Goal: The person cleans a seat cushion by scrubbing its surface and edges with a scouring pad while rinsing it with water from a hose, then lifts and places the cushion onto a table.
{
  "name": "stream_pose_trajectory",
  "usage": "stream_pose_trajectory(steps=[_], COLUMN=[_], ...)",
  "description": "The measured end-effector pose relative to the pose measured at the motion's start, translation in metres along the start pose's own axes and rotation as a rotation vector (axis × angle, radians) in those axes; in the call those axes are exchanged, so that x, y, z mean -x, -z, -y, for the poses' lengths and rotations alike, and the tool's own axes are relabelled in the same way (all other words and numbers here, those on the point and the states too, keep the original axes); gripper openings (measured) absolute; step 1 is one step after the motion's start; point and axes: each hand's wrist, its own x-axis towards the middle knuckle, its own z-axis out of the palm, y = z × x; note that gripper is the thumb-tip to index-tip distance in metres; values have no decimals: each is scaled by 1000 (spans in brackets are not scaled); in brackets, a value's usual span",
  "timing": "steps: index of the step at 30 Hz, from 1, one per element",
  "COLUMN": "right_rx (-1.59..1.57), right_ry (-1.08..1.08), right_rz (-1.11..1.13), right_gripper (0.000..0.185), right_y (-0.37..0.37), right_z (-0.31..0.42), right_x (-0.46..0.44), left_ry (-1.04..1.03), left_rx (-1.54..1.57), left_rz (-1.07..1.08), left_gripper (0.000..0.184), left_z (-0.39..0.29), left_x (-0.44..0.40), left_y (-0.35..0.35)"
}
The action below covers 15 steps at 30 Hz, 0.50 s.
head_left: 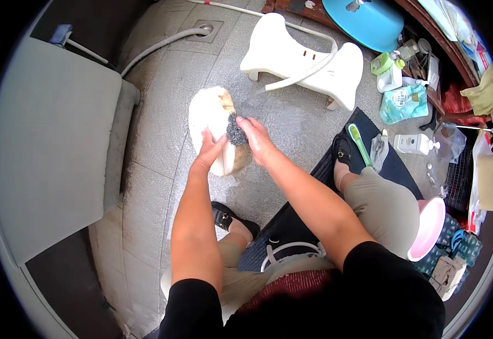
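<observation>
On the tiled floor in front of me lies a rounded white object, stained brown along its right side; its exact kind I cannot make out. My right hand has its fingers closed on a dark grey scouring pad and presses it against that stained side. Resting on the near part of the white object is my left hand, thumb and fingers apart, steadying it. Part of the object is hidden behind both hands.
A white plastic stool with a hose over it stands ahead. A floor drain lies at the upper left. To the right are a green brush, bottles, a blue basin and a pink basin.
</observation>
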Motion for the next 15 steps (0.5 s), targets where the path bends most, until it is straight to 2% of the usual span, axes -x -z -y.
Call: stream_pose_trajectory(steps=[2, 3, 4, 6, 7, 8, 9, 10, 11, 12, 13, 14, 15], right_rx=[-260, -300, -287, -467, -483, -396, -308, -319, -116, 88, 149, 213, 213], right_ry=[-30, -14, -71, -219, -212, -312, -410, -401, -368, -339, -312, -280, -256], right_rz=[54, 23, 65, 94, 108, 123, 135, 140, 58, -23, -40, -60, -96], right_gripper=[51, 37, 39, 42, 42, 41, 40, 40, 39, 38, 38, 38, 37], right_y=[-35, -46, -49, -51, -51, -46, -40, -34, -25, -16, -4, 9, 20], right_z=[25, 25, 17, -2, -10, -22, -26, -20, -12, -3, 10, 29, 50], right_x=[30, 34, 34, 27, 30, 38, 46, 52, 57, 64, 63, 57, 55], left_ry=[137, 127, 126, 62, 130, 70, 54, 34, 28, 63, 96, 91, 53], left_rx=[401, 444, 419, 701, 616, 546, 249, -46, -54, 68, 195, 197, 340], left_rz=[134, 146, 142, 54, -50, -115, -194, -270, -273, -386, -499, -503, -500], left_gripper=[100, 103, 103, 97, 92, 81, 75, 70, 70, 66, 62, 62, 61], left_z=[-41, -54, -53, -47, -53, -54, -44, -46, -46, -57, -63, -57, -47], left_x=[44, 59, 65, 73, 84, 90, 91, 94, 96, 108, 117, 116, 112], left_y=[23, 29, 33, 45, 47, 50, 57, 62, 63, 57, 54, 56, 58])
